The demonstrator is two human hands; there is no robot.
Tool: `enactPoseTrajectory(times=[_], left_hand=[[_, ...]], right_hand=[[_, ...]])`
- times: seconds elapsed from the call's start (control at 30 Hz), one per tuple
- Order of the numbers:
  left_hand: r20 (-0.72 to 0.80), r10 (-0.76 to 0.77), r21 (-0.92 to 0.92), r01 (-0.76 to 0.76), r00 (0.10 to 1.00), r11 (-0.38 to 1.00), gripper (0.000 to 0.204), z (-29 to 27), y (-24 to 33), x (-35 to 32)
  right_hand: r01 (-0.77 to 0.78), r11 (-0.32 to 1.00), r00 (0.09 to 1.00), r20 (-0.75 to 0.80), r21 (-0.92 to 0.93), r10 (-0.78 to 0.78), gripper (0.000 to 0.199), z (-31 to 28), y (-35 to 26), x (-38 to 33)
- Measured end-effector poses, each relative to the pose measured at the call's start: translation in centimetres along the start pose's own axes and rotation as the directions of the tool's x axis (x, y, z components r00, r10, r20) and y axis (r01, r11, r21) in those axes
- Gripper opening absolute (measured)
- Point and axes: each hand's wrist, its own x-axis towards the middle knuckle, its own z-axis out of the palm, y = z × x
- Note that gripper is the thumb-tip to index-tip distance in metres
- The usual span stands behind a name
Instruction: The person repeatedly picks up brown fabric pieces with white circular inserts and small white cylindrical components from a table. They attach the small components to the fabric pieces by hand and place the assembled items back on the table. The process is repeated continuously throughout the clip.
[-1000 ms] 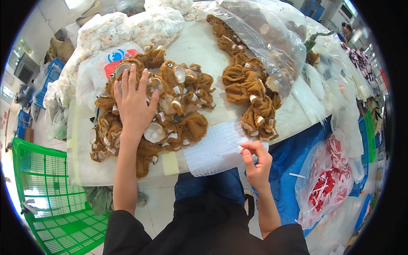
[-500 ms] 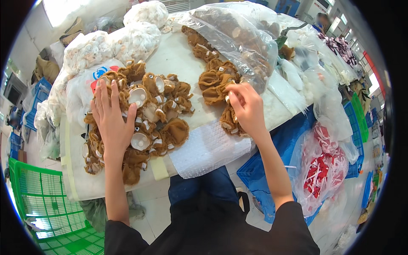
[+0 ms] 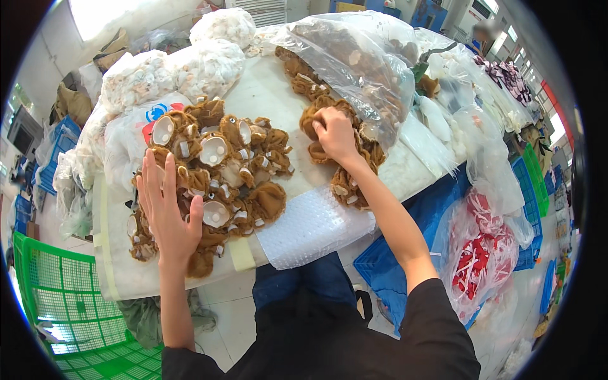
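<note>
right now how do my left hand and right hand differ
Your left hand is spread open, while your right hand is curled. The left hand is over the left pile of brown plush pieces; the right hand is at the right pile, by the clear bag. Both hands are bare.

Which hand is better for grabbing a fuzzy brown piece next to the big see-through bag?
Probably the right hand: it's at the brown pieces beside the clear bag. The left hand is spread over the other brown heap, farther away.
</note>
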Motion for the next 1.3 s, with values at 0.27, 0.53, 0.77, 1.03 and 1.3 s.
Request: enactPoseTrajectory(times=[0.27,0.53,0.77,1.03,1.3], left_hand=[[-0.011,-0.046,-0.599,0.03,0.999,0.8,0.068,0.3,5.9,0.0],[0.613,-0.106,-0.771,0.563,0.783,-0.296,0.069,5.3,14.1,-3.7],[0.7,-0.224,-0.714,0.672,0.678,-0.197,0.052,6.3,16.3,-6.7],[0.738,-0.177,-0.672,0.687,0.651,-0.275,0.045,5.9,16.4,-8.7],[0.712,-0.125,-0.702,0.694,0.691,-0.159,0.014,6.1,14.3,-9.5]], right_hand=[[-0.128,0.256,0.991,0.134,0.958,-0.008,0.02,-9.8,-7.8,-2.6],[-0.389,0.245,0.921,0.374,0.888,0.109,0.022,-10.2,-11.2,-15.4],[-0.344,0.467,0.934,0.245,0.814,0.26,0.056,-8.3,-11.1,-23.1],[-0.34,0.688,0.94,0.203,0.641,0.276,0.044,-6.9,-10.9,-25.5],[-0.239,0.794,0.966,0.217,0.56,0.137,0.043,-7.4,-9.5,-25.1]])
